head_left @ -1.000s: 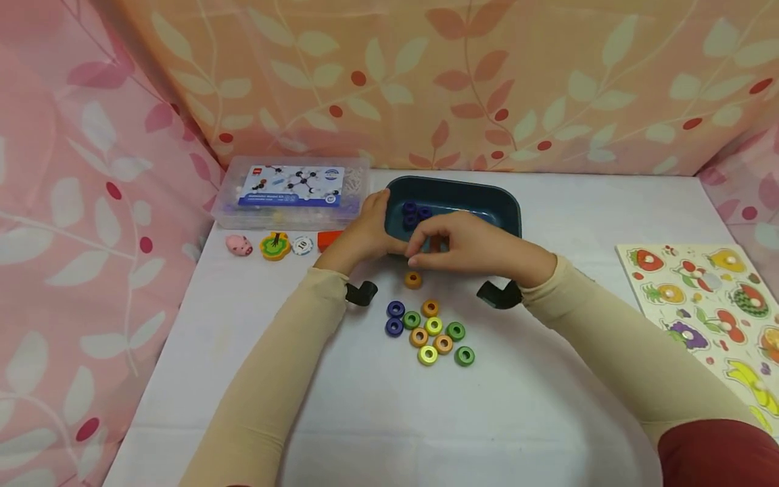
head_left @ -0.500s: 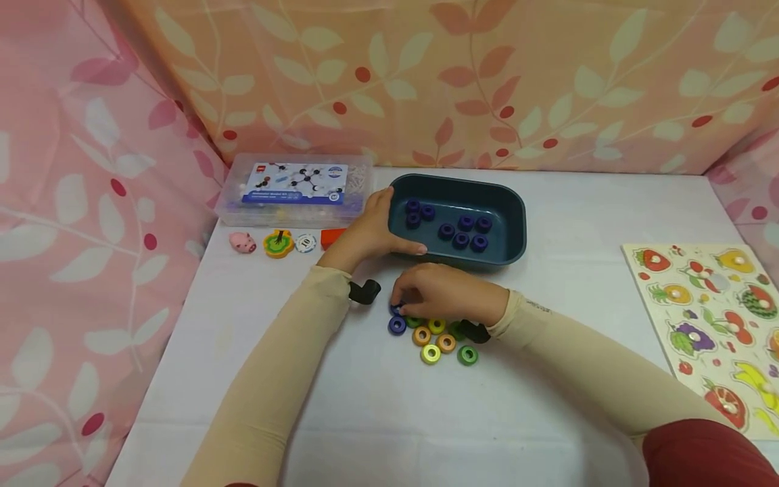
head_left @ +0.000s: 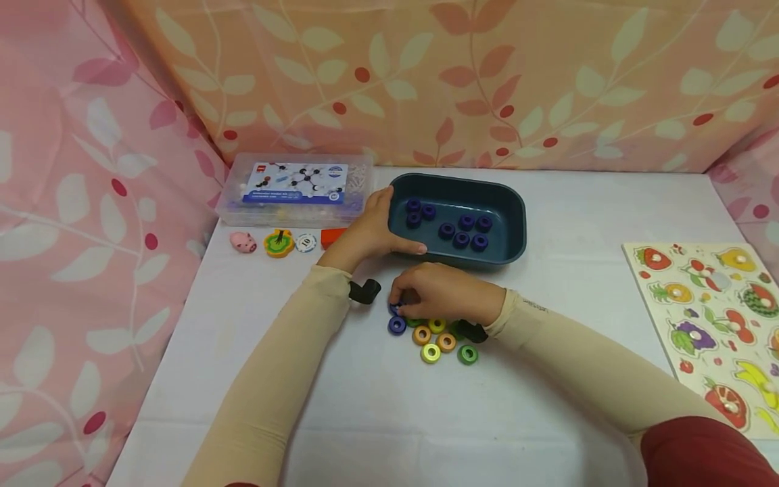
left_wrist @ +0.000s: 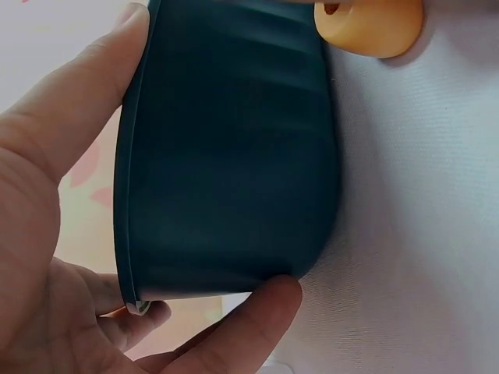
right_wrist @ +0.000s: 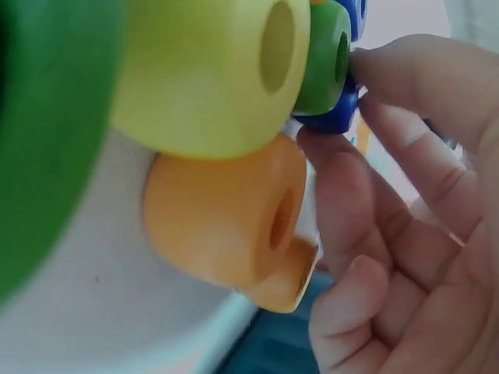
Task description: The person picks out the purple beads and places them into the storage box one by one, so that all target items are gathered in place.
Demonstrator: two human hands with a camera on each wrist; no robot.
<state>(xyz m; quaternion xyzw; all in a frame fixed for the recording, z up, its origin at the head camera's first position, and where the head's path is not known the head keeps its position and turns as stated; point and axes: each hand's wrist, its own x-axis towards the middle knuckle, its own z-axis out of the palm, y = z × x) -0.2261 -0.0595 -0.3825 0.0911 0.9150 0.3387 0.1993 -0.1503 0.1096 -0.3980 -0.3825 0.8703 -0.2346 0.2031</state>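
Note:
A dark teal plastic tub (head_left: pixel 519 226) stands on the table with several dark blue rings (head_left: pixel 461 240) lying on its floor. My left hand (head_left: pixel 372 226) grips its left end, the thumb along the front rim and the other fingers around the side; the tub's outer wall (left_wrist: pixel 226 171) fills much of the left wrist view. In front of the tub, my right hand (head_left: pixel 447 291) pinches a blue ring (right_wrist: pixel 334 121) between thumb and fingertips at the left of a loose group. A second blue ring (head_left: pixel 397 326) lies just nearer to me. The hand hides some rings beneath it.
Green (head_left: pixel 468 355), yellow (head_left: pixel 431 354) and orange rings (head_left: pixel 446 343) lie close together under and before my right hand. A clear molecule-kit box (head_left: pixel 295 189) is at the back left, with a toy pig (head_left: pixel 243 242) before it. A fruit puzzle board (head_left: pixel 700 325) lies at right.
My right hand has come from over the tub's front edge down to the rings on the table and taken hold of a blue one. My left hand stays on the tub.

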